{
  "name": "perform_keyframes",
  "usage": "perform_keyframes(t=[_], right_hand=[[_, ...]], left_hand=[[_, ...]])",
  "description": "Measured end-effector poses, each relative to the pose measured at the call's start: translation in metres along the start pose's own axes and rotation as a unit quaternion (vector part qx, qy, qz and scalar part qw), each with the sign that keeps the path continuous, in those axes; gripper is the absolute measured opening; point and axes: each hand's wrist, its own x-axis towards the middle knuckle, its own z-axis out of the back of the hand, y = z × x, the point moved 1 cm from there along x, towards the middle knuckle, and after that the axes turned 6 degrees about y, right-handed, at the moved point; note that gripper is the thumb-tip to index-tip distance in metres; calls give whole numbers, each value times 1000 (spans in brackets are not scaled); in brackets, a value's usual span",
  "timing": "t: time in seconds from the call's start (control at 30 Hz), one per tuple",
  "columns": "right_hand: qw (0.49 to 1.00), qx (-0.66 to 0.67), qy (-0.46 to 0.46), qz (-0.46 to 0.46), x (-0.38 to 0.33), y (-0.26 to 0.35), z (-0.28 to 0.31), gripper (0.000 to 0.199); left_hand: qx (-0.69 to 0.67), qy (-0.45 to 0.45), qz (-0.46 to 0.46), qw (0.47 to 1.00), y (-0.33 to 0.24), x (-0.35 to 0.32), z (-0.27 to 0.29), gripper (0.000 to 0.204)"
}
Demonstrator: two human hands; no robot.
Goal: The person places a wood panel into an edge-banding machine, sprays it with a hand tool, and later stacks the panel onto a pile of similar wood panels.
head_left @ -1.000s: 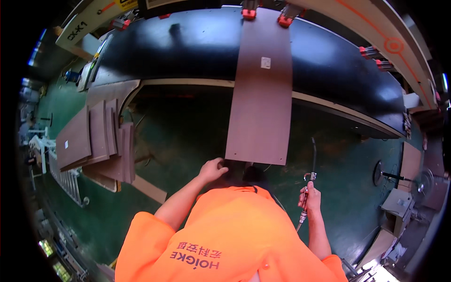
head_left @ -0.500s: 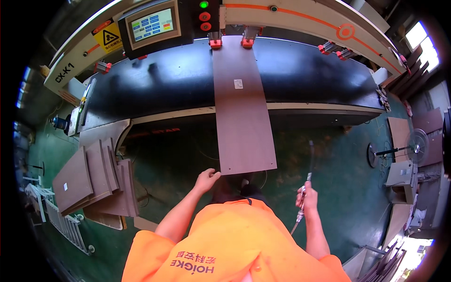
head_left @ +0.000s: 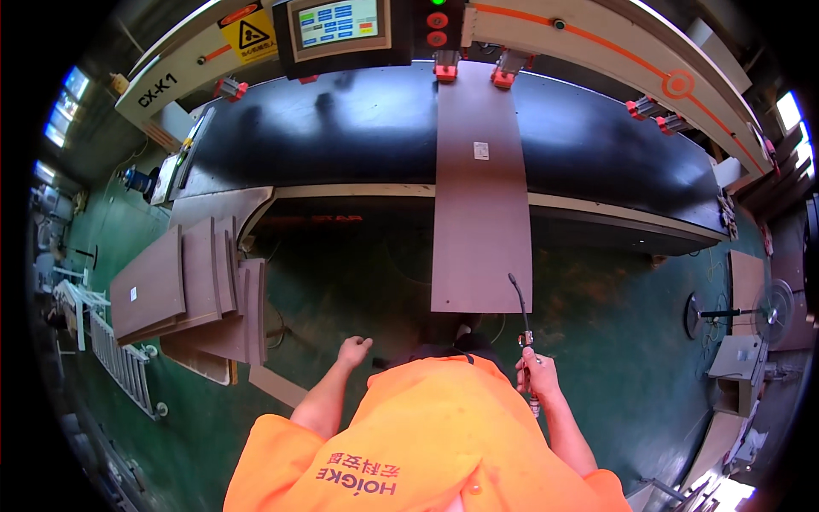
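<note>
A long brown board (head_left: 479,230) with a white label (head_left: 481,151) reaches from under the machine's red-footed clamps (head_left: 503,78) toward me, its near end overhanging the table edge. My right hand (head_left: 537,375) is wrapped round an air blow gun (head_left: 525,338). The gun's thin black nozzle (head_left: 519,294) points up and passes in front of the board's near right corner. To the left of that near end, my left hand (head_left: 354,351) hovers apart from the board, fingers curled in and nothing visible in them.
The machine's black table (head_left: 614,145) spans the far side, below a control screen (head_left: 337,23). Stacked brown boards (head_left: 153,286) lean at the left by a white ladder-like rack (head_left: 119,354). A pedestal fan (head_left: 772,311) stands at the right on the green floor (head_left: 614,341).
My right hand has swung the blow gun leftward to the board's near right corner. My left hand has drawn away from the near left corner. The view has turned left.
</note>
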Motion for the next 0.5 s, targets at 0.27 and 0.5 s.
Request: perform_keyframes(t=[0.27, 0.5], right_hand=[[997, -65, 28, 20, 19, -12, -23, 49], [1000, 6, 16, 3, 17, -17, -13, 50]], left_hand=[[-89, -14, 26, 996, 14, -19, -2, 34], [-54, 26, -38, 997, -36, -20, -23, 34]])
